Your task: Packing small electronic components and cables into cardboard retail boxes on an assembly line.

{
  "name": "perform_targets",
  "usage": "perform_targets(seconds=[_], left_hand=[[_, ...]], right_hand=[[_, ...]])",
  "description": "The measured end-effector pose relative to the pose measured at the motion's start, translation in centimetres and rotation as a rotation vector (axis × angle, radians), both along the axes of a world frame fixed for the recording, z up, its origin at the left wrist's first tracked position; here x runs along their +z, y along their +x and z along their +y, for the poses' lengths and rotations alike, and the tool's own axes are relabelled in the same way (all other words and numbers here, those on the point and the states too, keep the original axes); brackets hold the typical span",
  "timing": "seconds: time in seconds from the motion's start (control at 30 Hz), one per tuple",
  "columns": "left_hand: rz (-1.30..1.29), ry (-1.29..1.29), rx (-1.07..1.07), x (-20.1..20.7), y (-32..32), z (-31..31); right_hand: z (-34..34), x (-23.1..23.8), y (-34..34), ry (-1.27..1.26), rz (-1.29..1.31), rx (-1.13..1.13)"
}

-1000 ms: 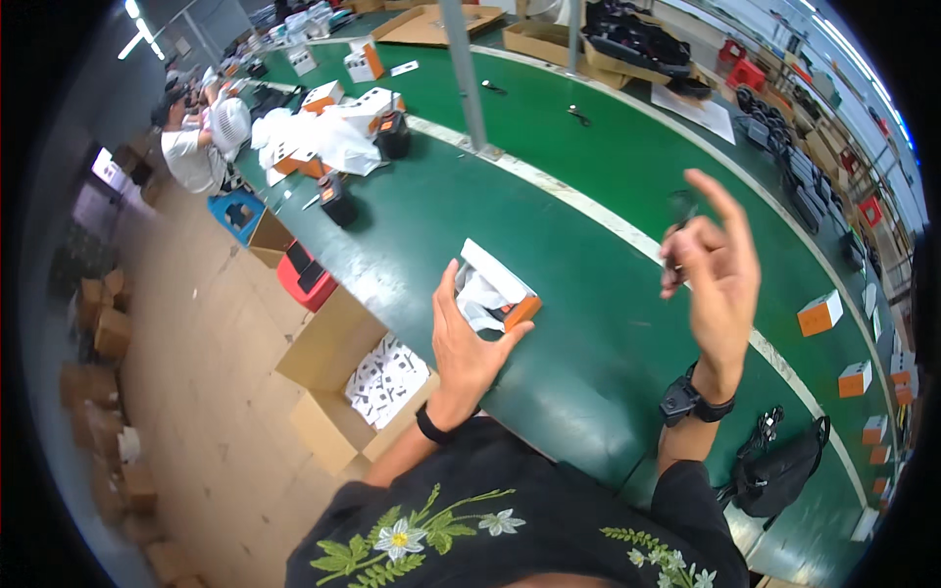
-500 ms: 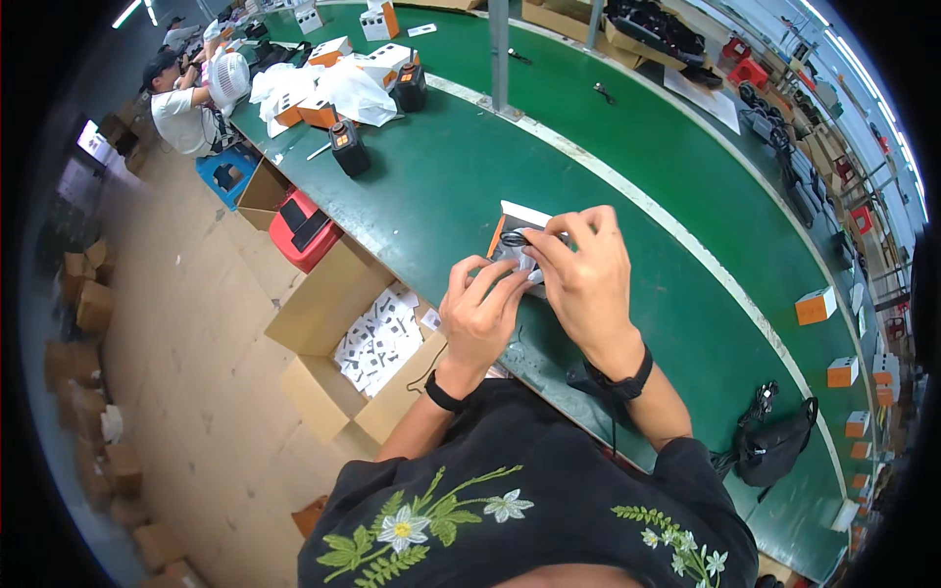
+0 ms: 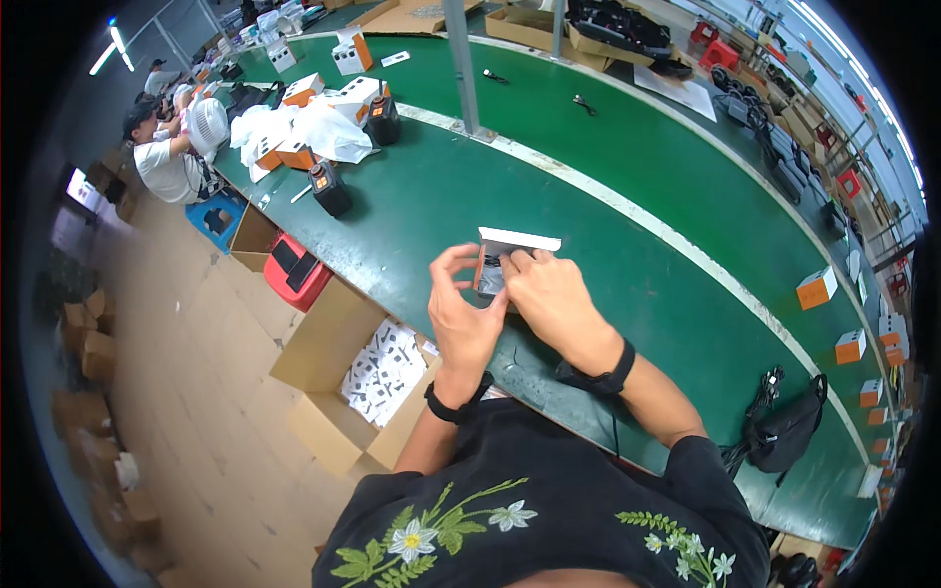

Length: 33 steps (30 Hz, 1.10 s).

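Note:
A small white and orange carton (image 3: 520,238) stands on the green table with its white flap raised at the far side. Inside lie a coiled black cable (image 3: 493,262) and a greyish clear plastic bag (image 3: 490,281). My left hand (image 3: 463,318) is curled round the carton's left side, thumb at the near edge. My right hand (image 3: 557,299) reaches in from the right, its bent fingers pressed down inside beside the cable. Whatever is under those fingertips is hidden. Each wrist wears a black band.
Below the table's left edge, an open cardboard box (image 3: 323,431) holds many printed white papers (image 3: 387,372). Black devices (image 3: 329,188) and orange-white cartons (image 3: 355,98) stand farther left. A black bag (image 3: 789,426) lies at right. A metal post (image 3: 461,69) rises beyond; a person (image 3: 162,162) sits at far left.
My right hand has lowered the coiled cable into the carton, and its fingers now press inside. My left hand has shifted from the opening to the carton's left side. The view has tilted slightly.

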<state>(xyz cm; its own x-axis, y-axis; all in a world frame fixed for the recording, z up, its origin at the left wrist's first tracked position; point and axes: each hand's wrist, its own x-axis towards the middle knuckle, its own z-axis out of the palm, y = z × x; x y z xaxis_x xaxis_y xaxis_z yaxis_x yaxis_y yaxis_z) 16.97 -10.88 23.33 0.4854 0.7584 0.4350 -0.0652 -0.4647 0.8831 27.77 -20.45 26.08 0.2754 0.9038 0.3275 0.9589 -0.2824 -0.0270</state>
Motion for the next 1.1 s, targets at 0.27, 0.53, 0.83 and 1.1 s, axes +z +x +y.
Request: perform_targets(seconds=[0.27,0.53,0.83,1.1], left_hand=[[0.215,0.497,-0.158,-0.6,-0.9,3.0],[-0.083,0.19,-0.493,-3.3,0.6,6.6],[0.062,0.552,-0.52,-1.4,-0.7,6.1],[0.146,0.442,-0.509,-0.8,-0.3,6.7]], right_hand=[[-5.7,-2.9,0.2,0.76,0.249,0.046],[-5.3,-2.2,-0.1,0.506,0.358,0.079],[-5.6,-2.5,1.2,0.64,0.363,0.098],[-5.1,-2.9,3.1,0.519,0.16,0.168]])
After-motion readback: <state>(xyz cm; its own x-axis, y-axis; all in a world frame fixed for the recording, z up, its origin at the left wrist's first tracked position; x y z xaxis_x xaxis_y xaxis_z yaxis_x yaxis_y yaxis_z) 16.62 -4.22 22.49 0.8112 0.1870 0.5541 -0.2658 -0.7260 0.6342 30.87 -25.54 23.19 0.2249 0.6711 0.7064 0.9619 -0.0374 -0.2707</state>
